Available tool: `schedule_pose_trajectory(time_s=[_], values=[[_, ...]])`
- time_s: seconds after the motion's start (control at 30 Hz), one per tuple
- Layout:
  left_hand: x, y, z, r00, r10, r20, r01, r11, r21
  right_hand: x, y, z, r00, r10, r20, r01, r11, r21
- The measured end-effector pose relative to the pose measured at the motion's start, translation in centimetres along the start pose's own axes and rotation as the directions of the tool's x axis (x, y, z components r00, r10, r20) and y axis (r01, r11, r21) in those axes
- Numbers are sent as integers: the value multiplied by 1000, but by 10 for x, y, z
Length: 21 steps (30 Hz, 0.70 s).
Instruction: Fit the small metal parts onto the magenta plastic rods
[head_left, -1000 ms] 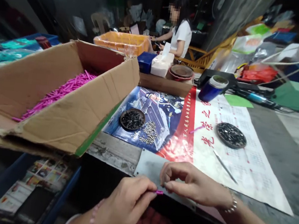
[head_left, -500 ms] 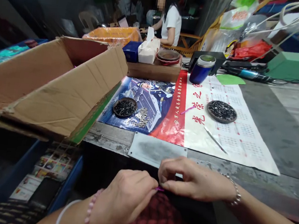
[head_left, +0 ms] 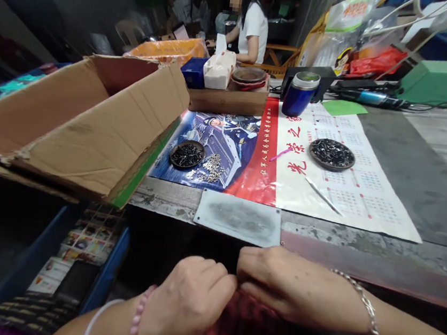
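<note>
My left hand (head_left: 196, 293) is closed over my lap, fingers curled in, with a pink bead bracelet and a white bangle at the wrist. Fingertip to fingertip against it, my right hand (head_left: 294, 288) is also closed and wears a silver bracelet. Whatever the fingers pinch is hidden behind them now; a small purple piece showed there earlier. Beyond the hands, a grey plate (head_left: 237, 217) is fixed at the table edge. On the poster lie a slim pointed metal tool (head_left: 324, 196), a thin pink piece (head_left: 281, 154) and a scatter of tiny silver parts (head_left: 212, 169).
Two round dishes hold small dark pieces, a left dish (head_left: 172, 160) and a right dish (head_left: 312, 156). An open cardboard box (head_left: 101, 137) stands at left above a blue bin (head_left: 114, 257). A blue tumbler (head_left: 299, 96) is farther back. Another person (head_left: 254, 31) sits beyond the table.
The view has shifted slightly. My right hand has moved down a little and its fingers have closed in. The purple piece between my fingertips has gone out of sight.
</note>
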<state>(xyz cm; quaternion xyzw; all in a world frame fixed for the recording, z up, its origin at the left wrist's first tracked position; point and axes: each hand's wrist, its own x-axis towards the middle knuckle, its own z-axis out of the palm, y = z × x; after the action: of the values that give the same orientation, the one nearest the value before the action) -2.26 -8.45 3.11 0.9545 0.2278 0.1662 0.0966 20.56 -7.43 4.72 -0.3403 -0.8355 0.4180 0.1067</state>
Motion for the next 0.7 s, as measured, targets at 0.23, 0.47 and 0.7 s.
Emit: schedule_pose_trajectory(time_s=[0.23, 0.47, 0.7], values=[[6, 0, -10, 977, 74, -201, -50, 991, 124, -14, 11, 10, 986, 119, -115, -79, 949, 307], [10, 0, -7, 974, 103, -201, -80, 989, 121, -17, 22, 35, 958, 188, -218, -91, 916, 391], [15, -3, -4, 978, 93, -184, -78, 993, 91, -12, 23, 40, 944, 242, -224, -125, 891, 435]])
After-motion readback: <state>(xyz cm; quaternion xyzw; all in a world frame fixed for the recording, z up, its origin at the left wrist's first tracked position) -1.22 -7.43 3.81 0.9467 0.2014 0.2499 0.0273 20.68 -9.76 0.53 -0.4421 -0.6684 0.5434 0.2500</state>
